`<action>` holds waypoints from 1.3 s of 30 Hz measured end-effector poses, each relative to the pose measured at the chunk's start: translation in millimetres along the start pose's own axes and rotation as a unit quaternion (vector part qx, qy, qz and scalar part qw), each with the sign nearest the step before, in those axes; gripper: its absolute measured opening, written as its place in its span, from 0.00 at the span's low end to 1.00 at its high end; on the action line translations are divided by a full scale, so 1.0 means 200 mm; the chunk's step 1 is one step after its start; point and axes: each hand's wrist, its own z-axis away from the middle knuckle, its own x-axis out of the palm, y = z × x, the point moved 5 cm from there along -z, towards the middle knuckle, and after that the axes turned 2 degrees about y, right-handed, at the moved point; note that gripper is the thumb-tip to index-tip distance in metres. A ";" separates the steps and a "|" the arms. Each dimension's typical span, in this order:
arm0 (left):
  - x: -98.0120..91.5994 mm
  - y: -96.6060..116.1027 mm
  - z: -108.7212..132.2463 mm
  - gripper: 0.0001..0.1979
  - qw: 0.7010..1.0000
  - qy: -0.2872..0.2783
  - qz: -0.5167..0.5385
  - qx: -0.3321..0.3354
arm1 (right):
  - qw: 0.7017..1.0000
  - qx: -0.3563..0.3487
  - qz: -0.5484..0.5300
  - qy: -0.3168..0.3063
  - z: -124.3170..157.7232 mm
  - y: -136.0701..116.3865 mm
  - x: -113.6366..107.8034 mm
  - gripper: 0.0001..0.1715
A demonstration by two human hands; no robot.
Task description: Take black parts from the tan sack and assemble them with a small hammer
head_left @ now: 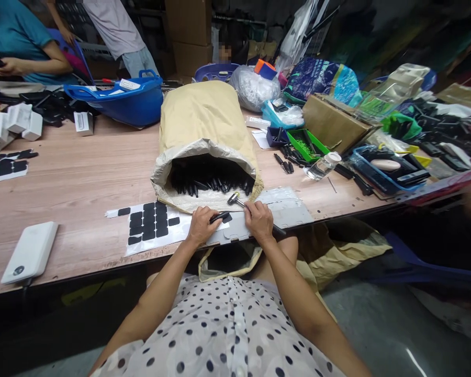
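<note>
My left hand (200, 225) is closed on a small black plastic part (220, 217), just above a grey-white cardboard strip (286, 207) at the table's edge. My right hand (259, 220) grips a small hammer; its metal head (233, 199) points left toward the black part, and the dark handle sticks out below the hand. Straight ahead lies a tan paper sack (204, 115), its open mouth facing me with many black parts (212, 183) inside. Left of my left hand is a white sheet with black rounded stickers (149, 222).
A second open sack (230, 262) sits below the table edge. A white power bank (30, 253) lies left. Beyond are a blue basin (121, 102), a green tray (306, 144), a clear bottle (324, 165) and a blue basket (388, 167). Two people are at the back left.
</note>
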 end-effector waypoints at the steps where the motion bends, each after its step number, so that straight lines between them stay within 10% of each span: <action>1: 0.00 0.02 0.01 0.07 1.000 -0.001 -0.002 0.018 | 1.000 0.000 0.000 0.003 0.00 0.00 0.00 0.14; 11: 0.05 0.31 0.31 0.10 0.976 -0.100 0.060 0.185 | 1.000 0.005 -0.001 -0.003 0.00 0.00 0.01 0.14; 20: 0.35 0.12 0.48 0.10 0.939 -0.297 0.083 -0.149 | 1.000 0.012 -0.013 -0.011 0.00 0.00 0.02 0.15; 26: 0.39 0.06 0.48 0.17 0.932 -0.297 0.098 -0.182 | 1.000 0.017 -0.017 -0.011 0.00 0.00 0.02 0.14; 36: 0.23 0.25 0.37 0.13 0.917 -0.344 0.174 -0.098 | 1.000 0.016 -0.014 -0.009 0.00 -0.01 0.01 0.14; 39: 0.06 0.27 0.16 0.12 0.950 -0.231 0.204 -0.044 | 1.000 0.015 -0.015 -0.009 0.00 -0.01 0.01 0.14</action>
